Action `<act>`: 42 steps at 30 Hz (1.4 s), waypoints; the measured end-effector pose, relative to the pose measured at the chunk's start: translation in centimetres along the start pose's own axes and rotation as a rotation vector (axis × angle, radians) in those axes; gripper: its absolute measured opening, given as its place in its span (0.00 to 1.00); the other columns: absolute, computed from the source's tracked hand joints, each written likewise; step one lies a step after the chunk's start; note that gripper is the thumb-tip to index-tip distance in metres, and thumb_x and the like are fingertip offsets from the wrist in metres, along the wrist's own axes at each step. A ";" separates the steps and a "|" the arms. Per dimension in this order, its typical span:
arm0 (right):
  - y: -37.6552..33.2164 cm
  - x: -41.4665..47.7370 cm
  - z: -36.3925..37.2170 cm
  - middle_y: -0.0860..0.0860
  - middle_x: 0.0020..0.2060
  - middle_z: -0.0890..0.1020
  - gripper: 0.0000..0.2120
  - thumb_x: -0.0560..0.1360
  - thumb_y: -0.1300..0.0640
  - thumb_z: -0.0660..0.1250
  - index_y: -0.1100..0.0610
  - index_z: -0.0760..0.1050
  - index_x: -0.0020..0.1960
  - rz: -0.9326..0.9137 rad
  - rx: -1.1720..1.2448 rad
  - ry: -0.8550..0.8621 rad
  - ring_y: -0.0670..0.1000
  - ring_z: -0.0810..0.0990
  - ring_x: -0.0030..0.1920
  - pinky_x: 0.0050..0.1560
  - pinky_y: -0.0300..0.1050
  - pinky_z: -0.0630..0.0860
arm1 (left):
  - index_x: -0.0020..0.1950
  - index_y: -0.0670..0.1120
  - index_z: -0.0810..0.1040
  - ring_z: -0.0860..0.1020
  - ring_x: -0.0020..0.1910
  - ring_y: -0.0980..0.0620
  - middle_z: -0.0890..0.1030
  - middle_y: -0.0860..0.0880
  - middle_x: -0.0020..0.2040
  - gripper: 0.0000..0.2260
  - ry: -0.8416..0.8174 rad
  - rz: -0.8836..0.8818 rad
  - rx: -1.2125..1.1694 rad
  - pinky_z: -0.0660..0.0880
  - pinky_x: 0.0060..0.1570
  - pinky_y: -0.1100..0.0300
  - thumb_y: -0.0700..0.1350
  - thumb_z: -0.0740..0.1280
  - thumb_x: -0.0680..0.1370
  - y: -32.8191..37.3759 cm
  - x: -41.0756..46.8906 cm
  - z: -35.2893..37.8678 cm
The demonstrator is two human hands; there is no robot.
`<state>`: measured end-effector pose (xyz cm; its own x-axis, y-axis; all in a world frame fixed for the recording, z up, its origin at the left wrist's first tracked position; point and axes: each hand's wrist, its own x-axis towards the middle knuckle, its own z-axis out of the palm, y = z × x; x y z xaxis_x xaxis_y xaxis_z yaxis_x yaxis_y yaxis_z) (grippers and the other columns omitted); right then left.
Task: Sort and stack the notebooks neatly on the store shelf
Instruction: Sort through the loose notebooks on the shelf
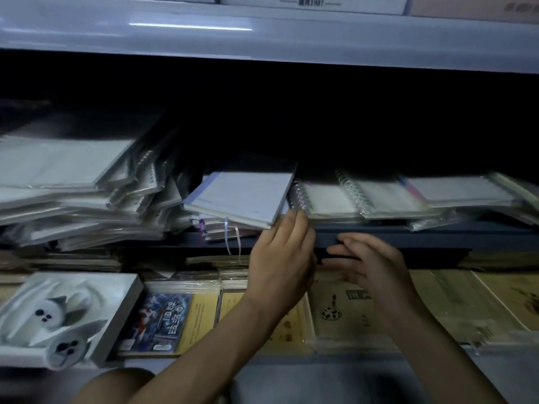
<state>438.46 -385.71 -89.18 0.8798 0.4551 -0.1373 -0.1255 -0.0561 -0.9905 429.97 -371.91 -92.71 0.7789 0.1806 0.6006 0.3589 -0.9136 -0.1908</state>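
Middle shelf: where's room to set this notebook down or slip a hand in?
Freest: the dark gap above the low spiral notebooks, under the upper shelf, right of the white notebook the left hand holds. The left pile is tall, slumped, crowded. No bare board is visible.

Nothing is legible: print on the white box [315,1] and characters on the blue cover [163,319] blur.
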 end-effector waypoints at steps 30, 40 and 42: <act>-1.7 3.4 -2.0 0.56 0.41 0.88 0.15 0.81 0.48 0.68 0.60 0.79 0.54 0.083 0.258 0.113 0.56 0.89 0.40 0.43 0.48 0.81 | 0.81 0.42 0.65 0.52 0.83 0.38 0.52 0.42 0.86 0.27 -0.323 -0.411 0.073 0.53 0.80 0.40 0.48 0.62 0.84 1.0 4.6 -3.1; -2.3 4.3 -2.7 0.56 0.44 0.88 0.17 0.79 0.46 0.70 0.60 0.77 0.56 0.117 0.336 0.088 0.55 0.89 0.43 0.41 0.46 0.80 | 0.72 0.40 0.79 0.64 0.78 0.37 0.67 0.41 0.81 0.26 -0.235 -0.497 0.036 0.58 0.77 0.38 0.56 0.62 0.81 1.4 4.9 -2.2; -2.2 4.8 -2.7 0.57 0.44 0.88 0.14 0.80 0.47 0.70 0.60 0.78 0.53 0.143 0.321 0.069 0.55 0.89 0.41 0.40 0.46 0.79 | 0.76 0.40 0.75 0.62 0.80 0.37 0.66 0.42 0.81 0.28 -0.202 -0.529 -0.006 0.54 0.78 0.38 0.56 0.55 0.82 1.4 4.7 -2.3</act>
<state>444.20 -385.79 -87.72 0.8703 0.4013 -0.2855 -0.3777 0.1719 -0.9098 432.95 -373.22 -88.37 0.5772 0.6798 0.4524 0.7243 -0.6820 0.1007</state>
